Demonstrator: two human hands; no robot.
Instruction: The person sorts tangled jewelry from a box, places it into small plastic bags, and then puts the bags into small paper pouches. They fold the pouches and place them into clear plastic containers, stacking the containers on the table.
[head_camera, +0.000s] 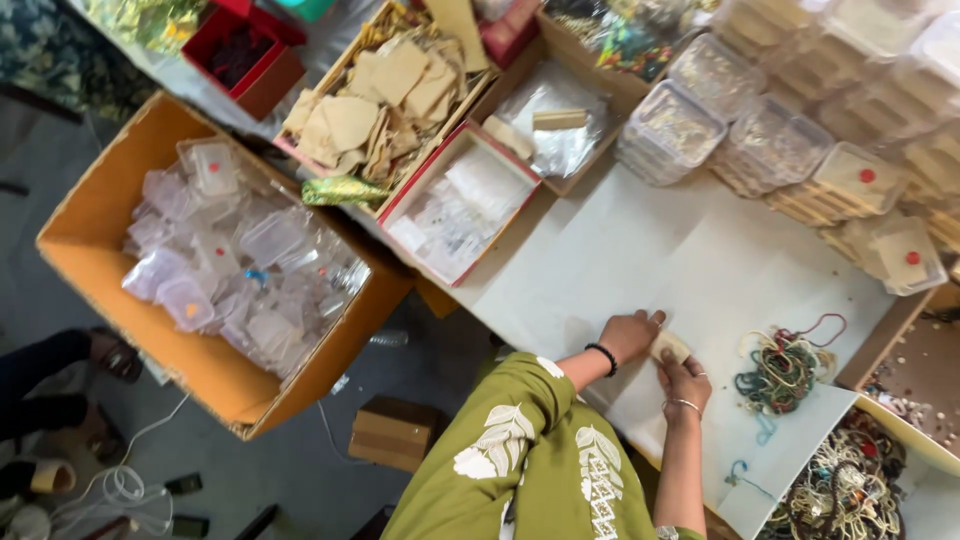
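**Green sleeve, two hands on one small card**

Green sleeve (520, 450) is hanging nearest. White table (640, 250) is lying under the fingers. Left hand (628, 335) and right hand (684, 385) are pinching a beige card (669, 347); I judge they are folding it, so steady pressing comes next. Coloured cords (785, 365) are resting just beyond the right fingers.

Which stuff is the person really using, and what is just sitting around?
Using: small tan card, held between left hand and right hand on the white table sheet.

Lying about: heap of coloured cords, cardboard box of clear plastic cases, stacked clear containers.
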